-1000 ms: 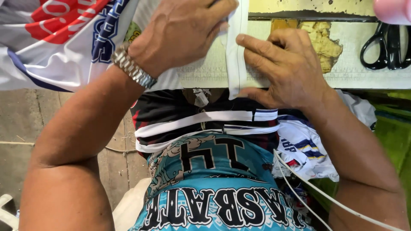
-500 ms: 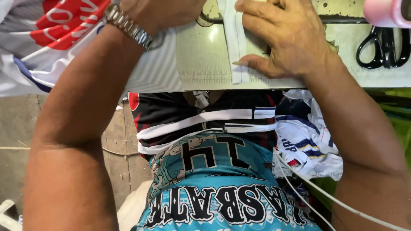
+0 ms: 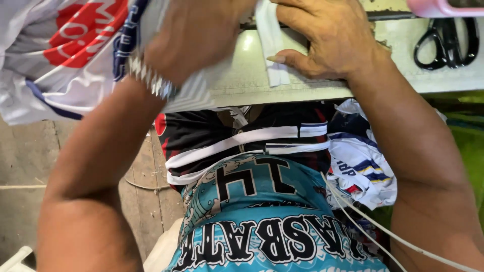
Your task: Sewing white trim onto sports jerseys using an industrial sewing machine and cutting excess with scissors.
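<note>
My right hand (image 3: 327,38) lies flat on a narrow white fabric strip (image 3: 272,45), pressing it onto the pale tabletop (image 3: 242,75). My left hand (image 3: 194,35), blurred and with a metal watch (image 3: 151,80) at the wrist, rests over white printed fabric (image 3: 65,55) at the table's near edge. Its fingers are cut off by the top of the frame. The strip runs between the two hands, up and out of view.
Black scissors (image 3: 446,43) lie on the table at the right, under a pink object (image 3: 438,7). A heap of printed jerseys (image 3: 360,161) sits at my right side below the table edge. A white cord (image 3: 373,226) crosses my lap. A concrete floor (image 3: 20,176) shows at left.
Both hands have moved further up the table, away from me, along the white strip. The left hand has shifted left over the printed fabric.
</note>
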